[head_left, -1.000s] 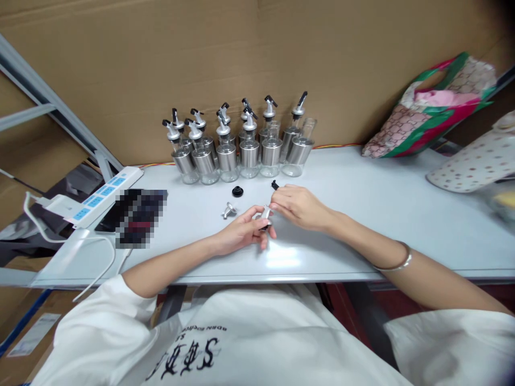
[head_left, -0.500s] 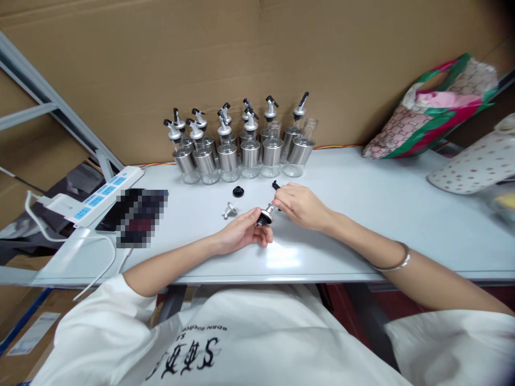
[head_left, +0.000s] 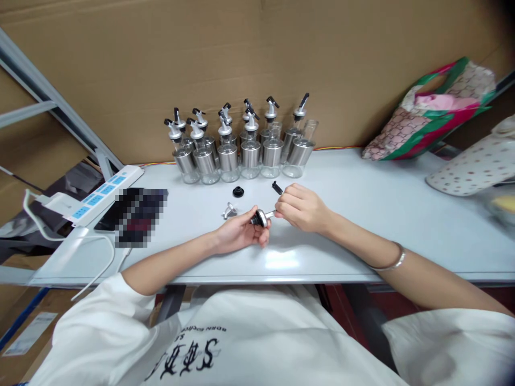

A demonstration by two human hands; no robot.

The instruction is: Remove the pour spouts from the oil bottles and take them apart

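Observation:
Both of my hands are on one bottle pourer (head_left: 261,217), silver with a black stopper, held just above the table. My left hand (head_left: 240,231) pinches its stopper end between thumb and fingers. The fingers of my right hand (head_left: 301,207) close round the tip of the spout and hide it. Past my right knuckles lies a small black flip cap (head_left: 277,187). To the left on the table are a black rubber stopper (head_left: 238,191) and a loose silver pourer spout (head_left: 229,209).
Several glass bottles with steel sleeves (head_left: 250,155) stand along the cardboard wall, most topped with pourers. On the left are a power strip (head_left: 105,194) and a phone (head_left: 112,214) with a white cable. A patterned bag (head_left: 430,118) and a dotted white container (head_left: 470,166) are at right.
The pourer has tipped, its spout now pointing more to the right. My right hand has shifted slightly, leaving the black flip cap more exposed on the table.

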